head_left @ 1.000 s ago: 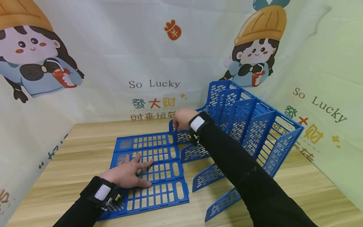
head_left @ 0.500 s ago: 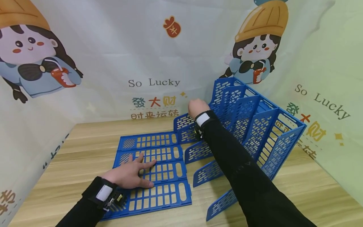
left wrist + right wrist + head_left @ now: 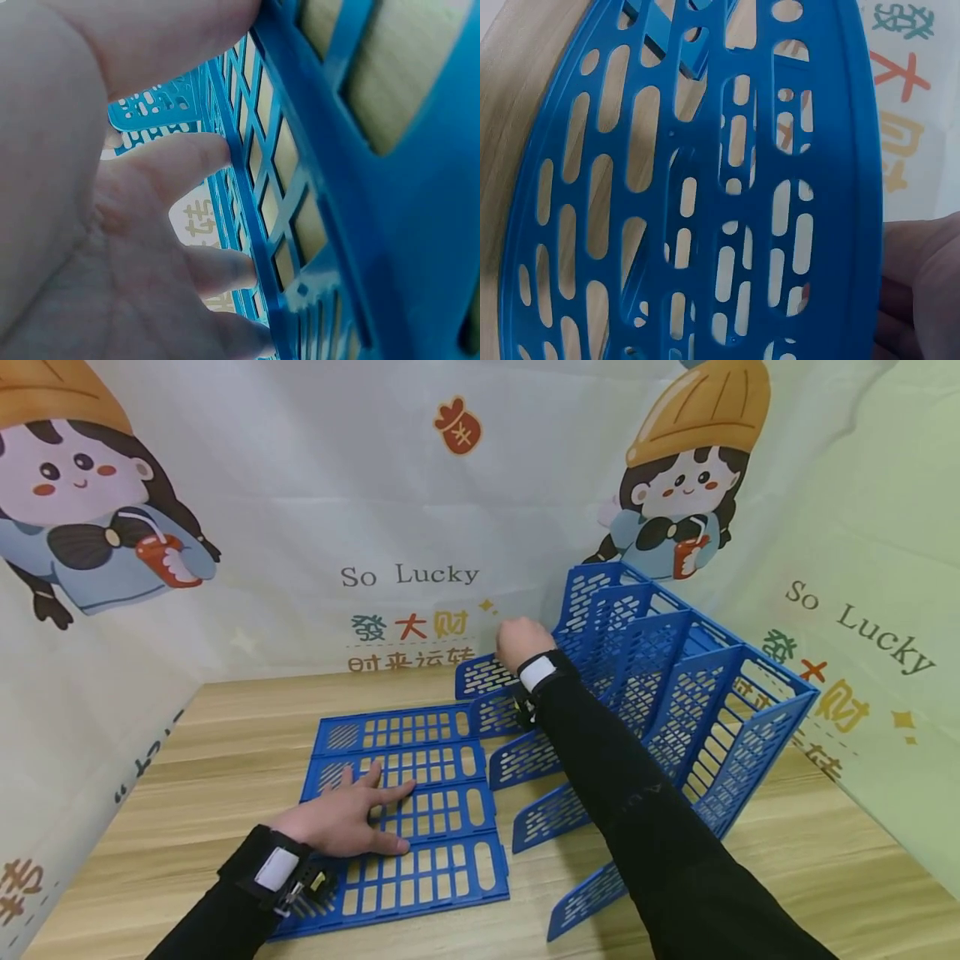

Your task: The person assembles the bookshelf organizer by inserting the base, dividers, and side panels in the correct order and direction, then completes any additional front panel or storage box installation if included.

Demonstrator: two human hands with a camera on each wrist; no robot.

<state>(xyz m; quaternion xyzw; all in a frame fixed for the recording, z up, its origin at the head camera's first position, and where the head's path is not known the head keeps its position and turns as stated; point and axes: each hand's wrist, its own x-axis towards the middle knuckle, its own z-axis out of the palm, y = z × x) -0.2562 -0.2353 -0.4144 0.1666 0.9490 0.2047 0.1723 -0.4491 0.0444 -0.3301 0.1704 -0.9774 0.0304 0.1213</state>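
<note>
Behind everything you have a printed cloth point(image 3: 300, 510), and in front of it the wood-grain worktop point(image 3: 225, 760) that carries your work. Your blue rack point(image 3: 697, 710) stands on its right side, with lattice dividers point(image 3: 551, 818) fanning out to the left. It is your one container: five dividers mark off four compartments, and all you can make out in them is slotted plastic; your right sleeve point(image 3: 637, 802) covers part of the inside, so you can't check every corner. The flat panel point(image 3: 453, 837) lies to the left of the rack, its four gridded strips seeming to match the four compartments.

The step in hand looks like lining the divider ends up with the panel's right edge, so you'd do well to take one divider at a time and sight along that edge before you push. Your far divider point(image 3: 483, 677) ends beside the panel's far corner, though you can't tell whether they touch; the nearest divider point(image 3: 585, 902) ends clearly apart and may need bringing in.

Your left hand point(image 3: 341, 818) lies on the panel with fingers spread wide; press evenly there so it doesn't skid. Your right hand point(image 3: 522, 642) is curled onto the far divider's upper edge, fingertips hidden. Guide gently: thin lattice probably flexes.
</note>
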